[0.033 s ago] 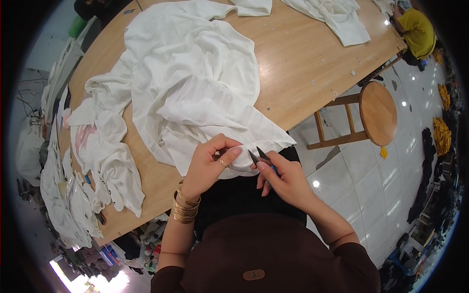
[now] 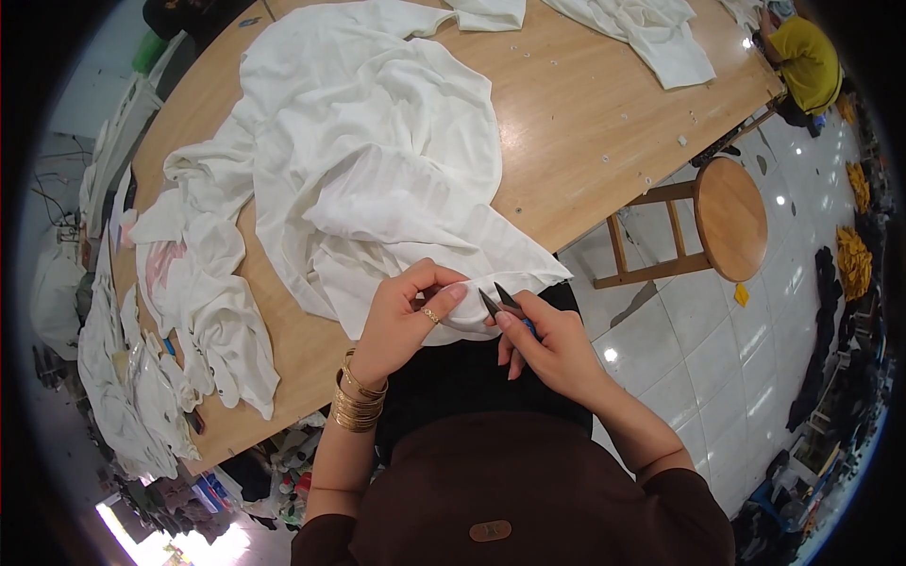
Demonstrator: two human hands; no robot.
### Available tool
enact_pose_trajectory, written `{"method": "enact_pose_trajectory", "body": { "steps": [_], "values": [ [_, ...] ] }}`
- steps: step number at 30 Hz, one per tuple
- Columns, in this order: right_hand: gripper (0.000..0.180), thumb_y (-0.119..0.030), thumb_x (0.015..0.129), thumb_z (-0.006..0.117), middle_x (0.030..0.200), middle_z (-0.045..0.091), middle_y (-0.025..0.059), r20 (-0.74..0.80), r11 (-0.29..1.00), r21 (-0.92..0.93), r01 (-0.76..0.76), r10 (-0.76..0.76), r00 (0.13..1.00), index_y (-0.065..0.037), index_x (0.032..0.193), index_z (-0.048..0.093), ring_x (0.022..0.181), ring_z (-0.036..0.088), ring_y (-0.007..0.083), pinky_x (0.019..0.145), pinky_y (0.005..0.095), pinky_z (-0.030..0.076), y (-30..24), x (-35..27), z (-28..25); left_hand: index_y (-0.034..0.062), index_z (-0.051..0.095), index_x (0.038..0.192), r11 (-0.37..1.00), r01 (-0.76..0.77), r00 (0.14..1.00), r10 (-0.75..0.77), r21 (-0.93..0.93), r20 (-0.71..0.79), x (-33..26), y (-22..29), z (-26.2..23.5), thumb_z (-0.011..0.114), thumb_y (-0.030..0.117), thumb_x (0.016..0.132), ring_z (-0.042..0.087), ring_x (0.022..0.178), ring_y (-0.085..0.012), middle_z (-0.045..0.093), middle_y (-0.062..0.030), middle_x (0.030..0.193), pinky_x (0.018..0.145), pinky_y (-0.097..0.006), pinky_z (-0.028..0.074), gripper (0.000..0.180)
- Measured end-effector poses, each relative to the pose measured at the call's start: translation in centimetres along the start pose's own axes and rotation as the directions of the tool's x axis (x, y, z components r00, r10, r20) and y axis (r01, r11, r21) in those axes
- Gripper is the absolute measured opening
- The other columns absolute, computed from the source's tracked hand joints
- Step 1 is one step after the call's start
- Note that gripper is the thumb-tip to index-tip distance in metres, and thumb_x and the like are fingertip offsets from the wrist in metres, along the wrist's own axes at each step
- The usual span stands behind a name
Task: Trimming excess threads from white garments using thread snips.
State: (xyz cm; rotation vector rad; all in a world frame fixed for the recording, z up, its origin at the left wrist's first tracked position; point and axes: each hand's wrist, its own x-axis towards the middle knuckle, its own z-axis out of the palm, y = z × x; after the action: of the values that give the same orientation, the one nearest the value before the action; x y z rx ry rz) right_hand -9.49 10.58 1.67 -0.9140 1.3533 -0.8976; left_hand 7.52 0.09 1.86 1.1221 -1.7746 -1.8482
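Note:
A large white garment [image 2: 377,123] lies crumpled on the wooden table, its near edge drawn over the table's side toward me. My left hand [image 2: 408,311] pinches that edge between thumb and fingers. In my right hand [image 2: 547,341] is a pair of thread snips [image 2: 502,300], with dark pointed blades and a bit of blue at the handle. Their two blade tips stand apart, right by the garment's edge and close to my left fingertips. My right palm hides most of the handle. Whether a thread lies between the blades is too small to tell.
The table [image 2: 557,141] carries small scraps, with more white cloth [image 2: 651,38] at the far right and a white pile [image 2: 217,321] at the left. A round wooden stool [image 2: 729,219] stands right of the table. A person in a yellow top [image 2: 810,66] is at the far right.

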Motion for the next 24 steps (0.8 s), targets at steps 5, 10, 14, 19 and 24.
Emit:
{"method": "enact_pose_trajectory", "body": {
  "steps": [5, 10, 14, 19, 24],
  "values": [
    [0.018, -0.019, 0.093, 0.048, 0.059, 0.057, 0.0047, 0.011, 1.000, 0.001, -0.015, 0.015, 1.000, -0.002, 0.096, 0.055, 0.046, 0.056, 0.0110, 0.045, 0.0239, 0.043, -0.28, 0.14, -0.14, -0.0029, 0.063, 0.091, 0.999, -0.041, 0.999, 0.041, 0.004, -0.018, -0.14, 0.00, 0.15, 0.058, 0.011, 0.088, 0.039, 0.067, -0.0051, 0.049, 0.0027, 0.075, 0.061, -0.020, 0.033, 0.015],
    [0.018, -0.019, 0.093, 0.048, 0.056, 0.056, 0.0042, 0.008, 1.000, -0.005, -0.001, 0.001, 1.000, -0.002, 0.095, 0.055, 0.044, 0.054, 0.0106, 0.044, 0.0241, 0.042, -0.26, 0.20, -0.11, -0.0002, 0.064, 0.095, 0.997, -0.072, 0.997, 0.072, 0.016, 0.005, -0.12, -0.27, -0.02, 0.058, 0.011, 0.088, 0.042, 0.068, -0.0053, 0.047, 0.0013, 0.076, 0.061, -0.020, 0.035, 0.015],
    [0.019, -0.020, 0.093, 0.049, 0.055, 0.055, 0.0039, 0.009, 1.000, -0.003, -0.009, 0.009, 1.000, -0.002, 0.094, 0.056, 0.043, 0.053, 0.0106, 0.043, 0.0241, 0.041, -0.36, 0.19, -0.22, -0.0003, 0.064, 0.096, 0.997, -0.077, 0.997, 0.076, 0.020, 0.012, -0.08, -0.18, 0.02, 0.058, 0.011, 0.088, 0.042, 0.068, -0.0051, 0.048, 0.0012, 0.076, 0.061, -0.020, 0.035, 0.015],
    [0.020, -0.020, 0.093, 0.049, 0.054, 0.055, 0.0042, 0.013, 1.000, -0.012, 0.001, -0.001, 1.000, -0.002, 0.094, 0.056, 0.042, 0.053, 0.0110, 0.042, 0.0243, 0.041, -0.19, 0.20, -0.32, -0.0003, 0.064, 0.096, 0.995, -0.077, 0.997, 0.077, 0.061, 0.008, -0.14, 0.06, 0.12, 0.059, 0.010, 0.087, 0.043, 0.068, -0.0050, 0.047, 0.0010, 0.076, 0.060, -0.020, 0.035, 0.014],
    [0.020, -0.020, 0.093, 0.048, 0.054, 0.055, 0.0045, 0.011, 1.000, -0.025, 0.011, -0.011, 1.000, -0.002, 0.093, 0.056, 0.042, 0.053, 0.0115, 0.042, 0.0245, 0.040, -0.25, 0.18, -0.43, -0.0001, 0.064, 0.096, 0.991, -0.096, 0.995, 0.096, 0.090, 0.004, -0.21, 0.31, 0.23, 0.059, 0.009, 0.087, 0.043, 0.067, -0.0054, 0.048, 0.0007, 0.076, 0.060, -0.020, 0.035, 0.014]
  ]
}}
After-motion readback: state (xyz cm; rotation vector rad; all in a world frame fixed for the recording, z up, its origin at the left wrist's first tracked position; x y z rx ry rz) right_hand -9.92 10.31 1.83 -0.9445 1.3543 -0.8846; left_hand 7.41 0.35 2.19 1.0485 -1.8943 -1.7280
